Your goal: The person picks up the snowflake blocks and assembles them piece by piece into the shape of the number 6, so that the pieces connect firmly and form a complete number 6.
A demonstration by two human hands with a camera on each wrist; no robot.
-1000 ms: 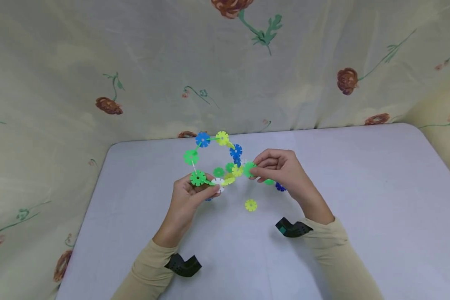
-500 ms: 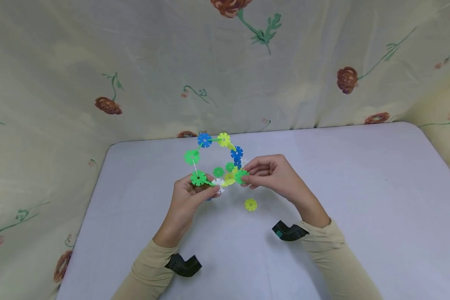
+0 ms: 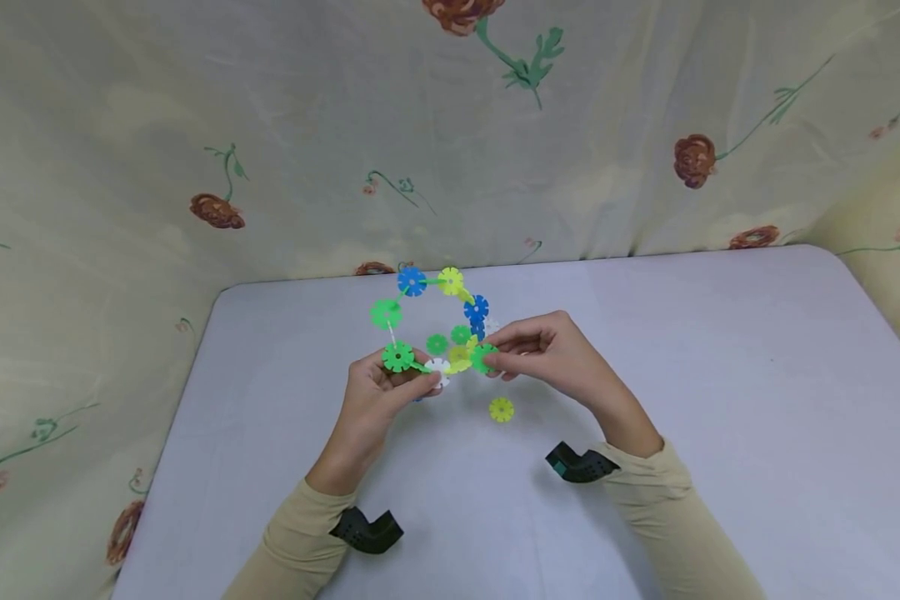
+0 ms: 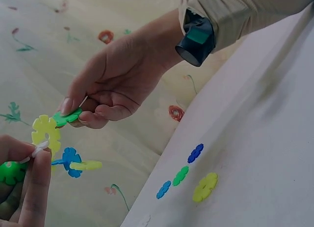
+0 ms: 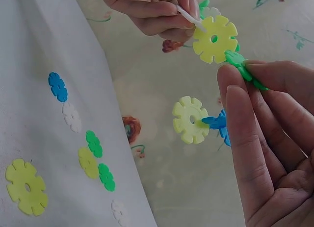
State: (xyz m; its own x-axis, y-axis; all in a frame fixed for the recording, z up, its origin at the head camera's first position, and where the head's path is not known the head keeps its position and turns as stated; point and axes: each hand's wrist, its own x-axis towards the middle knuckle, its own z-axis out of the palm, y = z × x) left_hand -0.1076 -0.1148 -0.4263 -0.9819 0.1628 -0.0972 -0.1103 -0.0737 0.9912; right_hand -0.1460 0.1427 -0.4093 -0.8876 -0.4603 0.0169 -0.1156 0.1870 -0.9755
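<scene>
My left hand pinches a white snowflake disc in a ring-like chain of notched plastic discs, held up over the table. Blue, green and yellow discs make up the rest of the chain. Between thumb and fingers of my right hand is a green snowflake disc. In the right wrist view, its edge sits right at the rim of a yellow disc beside the white one. A blue disc and another yellow disc of the chain hang lower in the left wrist view.
On the white table lies a loose yellow disc, nearer than the hands. Several other loose discs lie there, among them a dark blue disc and a white disc. A flowered curtain hangs behind the table.
My right hand has moved left with the green disc, from apart to right at the chain's yellow disc. The chain has shifted slightly right; my left hand has kept its hold.
</scene>
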